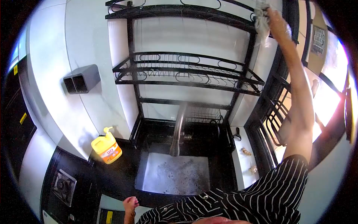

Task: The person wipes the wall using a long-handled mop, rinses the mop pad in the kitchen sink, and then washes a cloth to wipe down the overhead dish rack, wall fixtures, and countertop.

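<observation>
My right hand (278, 24) is raised high at the upper right, its fingers closed on a pale grey cloth (262, 22). The cloth lies against the right end of the top shelf of a black metal rack (190, 12); both hand and cloth are slightly blurred. Low in the view, my left hand (131, 204) hangs by the counter's front edge, curled into a loose fist with nothing visible in it. Below the rack, a metal faucet (178, 130) stands over a sink (149, 173) with dark specks across its bottom.
A yellow pump bottle (107, 148) stands on the black counter (112, 179) left of the sink. A grey two-slot holder (82, 79) is fixed to the left wall. Small items (246, 151) lie on the right-hand ledge, beside a window with black bars (278, 119).
</observation>
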Demonstrator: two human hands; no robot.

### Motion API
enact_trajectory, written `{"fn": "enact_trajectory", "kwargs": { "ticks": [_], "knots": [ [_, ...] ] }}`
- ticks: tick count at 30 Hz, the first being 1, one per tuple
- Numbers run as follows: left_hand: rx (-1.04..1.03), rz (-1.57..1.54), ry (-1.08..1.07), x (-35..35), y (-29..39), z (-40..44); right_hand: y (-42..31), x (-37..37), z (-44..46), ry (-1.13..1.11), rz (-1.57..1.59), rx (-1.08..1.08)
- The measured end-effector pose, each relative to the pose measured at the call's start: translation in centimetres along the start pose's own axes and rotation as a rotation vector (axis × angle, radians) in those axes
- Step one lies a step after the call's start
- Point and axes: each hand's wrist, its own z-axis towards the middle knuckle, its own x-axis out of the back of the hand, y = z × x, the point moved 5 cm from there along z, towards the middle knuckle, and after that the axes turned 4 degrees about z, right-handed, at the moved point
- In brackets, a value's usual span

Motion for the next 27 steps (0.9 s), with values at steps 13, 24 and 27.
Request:
{"fn": "enact_trajectory", "kwargs": {
  "ticks": [13, 24, 27],
  "knots": [
    [-0.413, 0.361, 0.083, -4.3, 3.0, -0.6, 5.6, -7.9, 7.7, -0.552, 0.403, -0.366],
    [-0.971, 1.070, -0.332, -7.0, 2.4, 2.1, -7.0, -15.6, 11.7, -1.510, 0.612, -0.505],
    [-1.034, 1.195, -0.357, -6.5, 1.6, 3.0, -15.7, -13.8, 18.5, -1.317, 0.613, -0.041]
  ]
}}
